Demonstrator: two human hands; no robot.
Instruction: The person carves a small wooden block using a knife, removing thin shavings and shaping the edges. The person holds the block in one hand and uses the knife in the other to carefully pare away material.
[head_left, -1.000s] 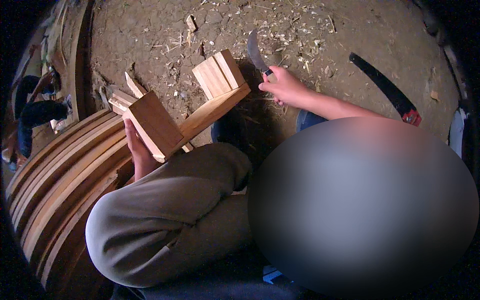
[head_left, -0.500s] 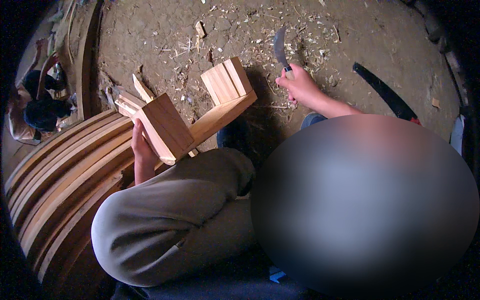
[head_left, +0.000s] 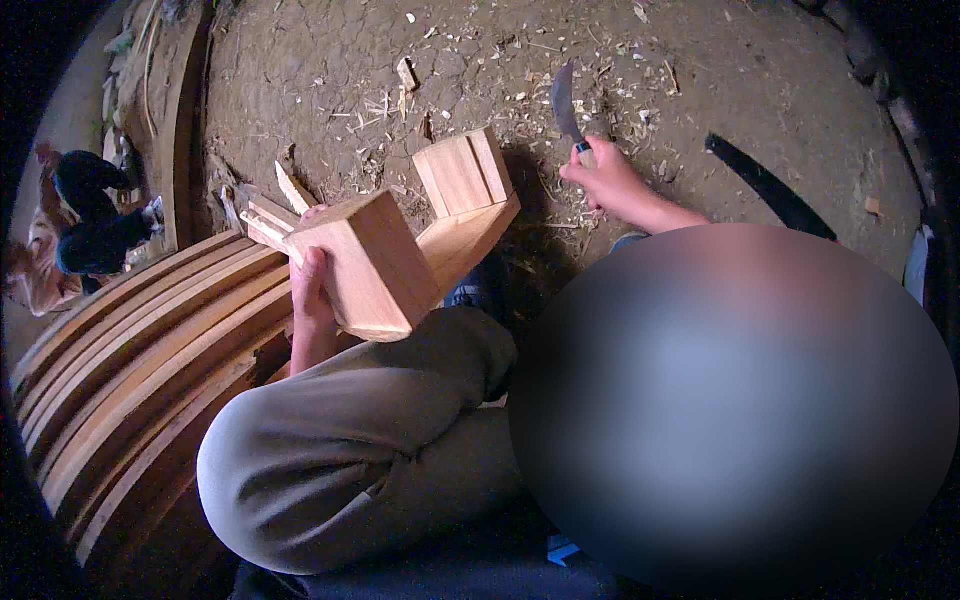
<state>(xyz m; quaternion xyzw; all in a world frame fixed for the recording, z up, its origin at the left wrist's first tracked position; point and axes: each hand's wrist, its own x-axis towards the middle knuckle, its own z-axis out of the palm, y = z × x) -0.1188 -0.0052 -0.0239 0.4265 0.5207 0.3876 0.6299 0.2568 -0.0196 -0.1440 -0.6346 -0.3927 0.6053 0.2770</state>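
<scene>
Wooden workpiece (head_left: 470, 236) has rolled since the earlier frame, baring more of its near block (head_left: 370, 280). It is just right of the plank stack (head_left: 150, 360); my left hand (head_left: 313, 292) grasps the near block. Well right of the stack, my right hand (head_left: 612, 182) grips a curved knife (head_left: 566, 102) (blade pointing away). Expect stiff, fairly heavy handling; hold the flat faces.

Large pale wooden block (head_left: 365, 265), square-edged, visible grain, gripped at left end by left hand (head_left: 314, 300), tilted above knee. From behind it I see flat wooden bar (head_left: 468, 240) slanting away to upper right. Smaller block (head_left: 460, 175), narrow line along its face, sits at bar's far end; joint unclear from my remote view. Curved knife (head_left: 568, 112): dull grey blade, pale handle in right hand (head_left: 615, 180), tip pointing away, apart from wood.
</scene>
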